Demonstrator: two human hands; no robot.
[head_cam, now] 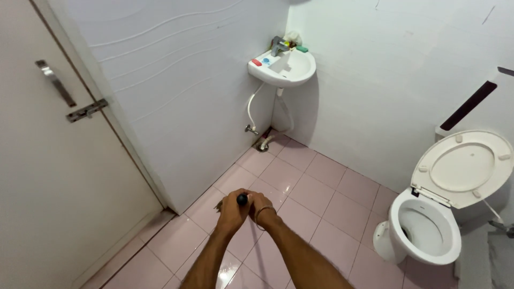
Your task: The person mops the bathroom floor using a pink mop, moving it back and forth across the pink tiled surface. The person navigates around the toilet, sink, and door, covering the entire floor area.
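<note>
Both my hands are wrapped around the top of a thin handle with a dark rounded end, low in the middle of the view. My left hand grips it from the left and my right hand, with a thin bracelet on the wrist, grips it from the right. The shaft runs down between my forearms toward the pink tiled floor. The lower end of the tool is hidden from view.
A white toilet with its lid raised stands at the right. A small white corner sink with a tap and small items hangs at the back. A beige door with a metal latch fills the left.
</note>
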